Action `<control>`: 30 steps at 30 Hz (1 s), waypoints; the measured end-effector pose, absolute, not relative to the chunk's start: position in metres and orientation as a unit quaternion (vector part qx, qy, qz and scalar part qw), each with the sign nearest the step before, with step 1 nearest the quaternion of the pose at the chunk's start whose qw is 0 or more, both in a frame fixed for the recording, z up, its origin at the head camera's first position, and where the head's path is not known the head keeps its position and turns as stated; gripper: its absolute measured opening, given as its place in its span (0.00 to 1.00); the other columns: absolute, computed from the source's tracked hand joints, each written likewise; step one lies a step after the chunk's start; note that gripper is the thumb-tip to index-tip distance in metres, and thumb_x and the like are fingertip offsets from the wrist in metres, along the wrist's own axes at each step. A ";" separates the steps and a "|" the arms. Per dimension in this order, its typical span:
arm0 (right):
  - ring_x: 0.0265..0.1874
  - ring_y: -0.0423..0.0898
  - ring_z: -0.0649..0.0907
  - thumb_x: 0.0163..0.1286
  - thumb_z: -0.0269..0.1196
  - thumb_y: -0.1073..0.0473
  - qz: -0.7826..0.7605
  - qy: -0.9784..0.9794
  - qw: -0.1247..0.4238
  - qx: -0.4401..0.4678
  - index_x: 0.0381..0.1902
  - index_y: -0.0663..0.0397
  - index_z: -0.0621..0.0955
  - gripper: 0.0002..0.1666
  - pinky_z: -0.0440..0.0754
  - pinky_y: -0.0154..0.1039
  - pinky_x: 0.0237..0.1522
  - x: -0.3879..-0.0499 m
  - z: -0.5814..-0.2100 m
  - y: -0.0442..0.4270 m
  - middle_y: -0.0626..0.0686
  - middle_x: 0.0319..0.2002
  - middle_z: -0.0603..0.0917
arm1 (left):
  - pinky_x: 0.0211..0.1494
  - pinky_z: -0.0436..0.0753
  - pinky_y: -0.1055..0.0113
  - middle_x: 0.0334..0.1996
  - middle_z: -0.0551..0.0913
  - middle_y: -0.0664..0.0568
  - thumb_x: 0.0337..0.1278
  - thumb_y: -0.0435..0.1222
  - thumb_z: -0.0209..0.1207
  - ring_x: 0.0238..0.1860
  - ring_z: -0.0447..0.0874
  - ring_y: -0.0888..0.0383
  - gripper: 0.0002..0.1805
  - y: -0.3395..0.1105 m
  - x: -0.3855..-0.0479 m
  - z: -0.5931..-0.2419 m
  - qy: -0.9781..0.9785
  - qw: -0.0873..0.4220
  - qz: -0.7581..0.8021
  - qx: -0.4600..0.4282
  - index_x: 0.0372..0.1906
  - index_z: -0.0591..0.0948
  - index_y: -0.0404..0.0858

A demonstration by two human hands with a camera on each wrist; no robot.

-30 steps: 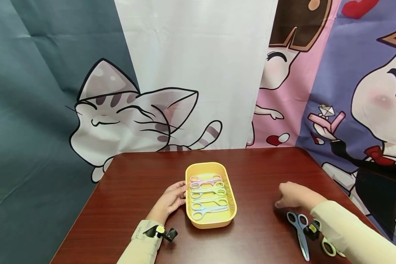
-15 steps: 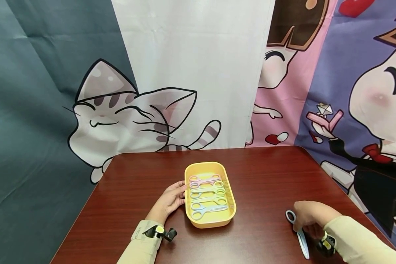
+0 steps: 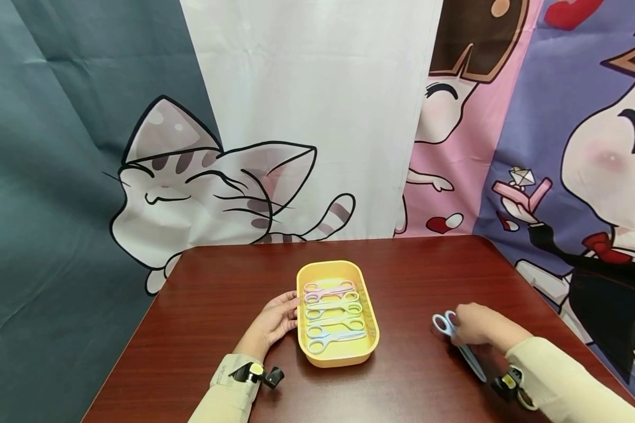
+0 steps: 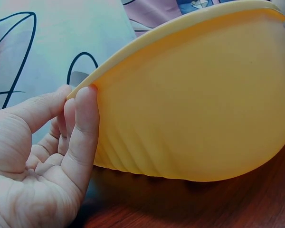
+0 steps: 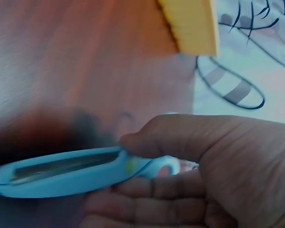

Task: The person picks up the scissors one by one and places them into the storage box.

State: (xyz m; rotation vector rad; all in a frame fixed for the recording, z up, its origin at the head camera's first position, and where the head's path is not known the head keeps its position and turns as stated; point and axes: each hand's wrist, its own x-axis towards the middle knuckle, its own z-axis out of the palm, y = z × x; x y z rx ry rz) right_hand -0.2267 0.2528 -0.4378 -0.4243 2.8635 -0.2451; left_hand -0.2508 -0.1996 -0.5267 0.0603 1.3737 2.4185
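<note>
A yellow plastic basket (image 3: 373,320) stands mid-table, and several pastel scissors (image 3: 330,336) lie side by side in it, pink at the far end, green in the middle, blue nearest. My left hand (image 3: 275,320) is at its left side; in the left wrist view the thumb and fingers pinch the basket's rim (image 4: 147,42). Off to the right, my right hand (image 3: 478,326) pinches a pair of blue scissors (image 3: 471,361) near the pivot. Its handle loops point away from me. The right wrist view shows the thumb on top of the scissors' blue body (image 5: 61,173).
Another pair of light-green scissors (image 3: 526,400) lies on the brown table (image 3: 233,276) at the right, mostly hidden under the right sleeve. A cartoon-printed curtain (image 3: 317,117) hangs behind the table's far edge.
My right hand reached down to the blue scissors, took hold of them and moved them left and away from me. The left hand has stayed on the basket.
</note>
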 end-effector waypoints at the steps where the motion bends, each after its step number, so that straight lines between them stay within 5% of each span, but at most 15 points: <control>1: 0.16 0.44 0.76 0.46 0.71 0.58 -0.088 0.978 0.115 -0.150 0.19 0.52 0.75 0.13 0.76 0.39 0.19 -0.232 -0.435 0.247 0.48 0.17 0.75 | 0.29 0.84 0.72 0.33 0.82 0.53 0.77 0.28 0.47 0.27 0.79 0.66 0.06 -0.200 -0.251 -0.527 0.487 0.177 0.855 0.019 0.51 0.72 0.37; 17: 0.15 0.38 0.69 0.58 0.69 0.54 -0.084 0.935 0.035 -0.342 0.19 0.45 0.77 0.13 0.66 0.33 0.19 -0.286 -0.383 0.105 0.42 0.14 0.71 | 0.29 0.84 0.72 0.34 0.82 0.53 0.76 0.29 0.50 0.28 0.78 0.66 0.07 -0.198 -0.249 -0.526 0.501 0.168 0.849 0.004 0.53 0.71 0.36; 25: 0.22 0.39 0.73 0.60 0.72 0.48 0.076 0.887 0.004 -0.456 0.28 0.45 0.82 0.11 0.78 0.38 0.28 -0.289 -0.396 0.043 0.41 0.23 0.78 | 0.30 0.84 0.72 0.35 0.82 0.52 0.76 0.29 0.50 0.28 0.79 0.65 0.09 -0.197 -0.249 -0.526 0.494 0.172 0.852 0.010 0.55 0.71 0.35; 30: 0.21 0.39 0.73 0.62 0.71 0.47 0.130 0.862 0.020 -0.489 0.27 0.45 0.81 0.12 0.76 0.38 0.26 -0.286 -0.409 0.018 0.42 0.22 0.78 | 0.29 0.83 0.72 0.33 0.83 0.54 0.76 0.29 0.49 0.27 0.80 0.66 0.06 -0.197 -0.249 -0.526 0.492 0.170 0.854 0.012 0.51 0.73 0.37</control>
